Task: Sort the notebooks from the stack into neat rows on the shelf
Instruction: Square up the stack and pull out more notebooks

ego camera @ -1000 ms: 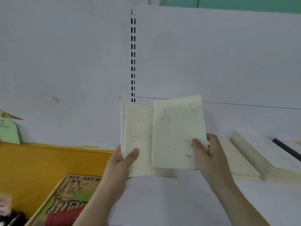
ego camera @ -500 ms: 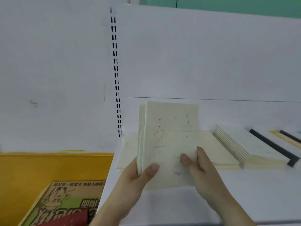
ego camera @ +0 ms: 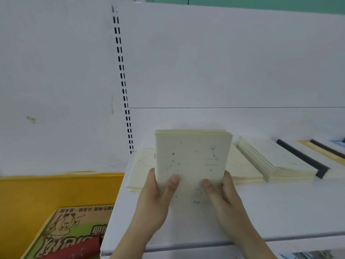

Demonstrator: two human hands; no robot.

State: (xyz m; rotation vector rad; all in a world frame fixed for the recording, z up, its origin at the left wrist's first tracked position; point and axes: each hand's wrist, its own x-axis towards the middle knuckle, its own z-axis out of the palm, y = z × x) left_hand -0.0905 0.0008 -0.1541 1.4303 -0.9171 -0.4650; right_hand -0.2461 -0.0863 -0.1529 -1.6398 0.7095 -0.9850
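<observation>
I hold a small stack of cream notebooks (ego camera: 192,157) with blue constellation prints upright above the white shelf (ego camera: 261,212). My left hand (ego camera: 158,195) grips its lower left edge with the thumb on the cover. Its lower right edge sits in my right hand (ego camera: 222,191). Behind the held stack, a low pile of the same cream notebooks (ego camera: 141,165) lies flat on the shelf. To the right a fanned row of cream notebooks (ego camera: 270,159) leans back, and a black-spined notebook (ego camera: 302,157) follows it.
A white back panel with a slotted upright (ego camera: 123,81) rises behind the shelf. Left and below, a yellow bin wall (ego camera: 46,191) and a cardboard box with a cartoon print (ego camera: 61,236) stand beside the shelf's left end. More dark and yellow notebooks (ego camera: 324,148) lie at far right.
The two notebooks held apart a second ago are now squared together into one stack. Both hands have brought it lower and to the right, over the shelf.
</observation>
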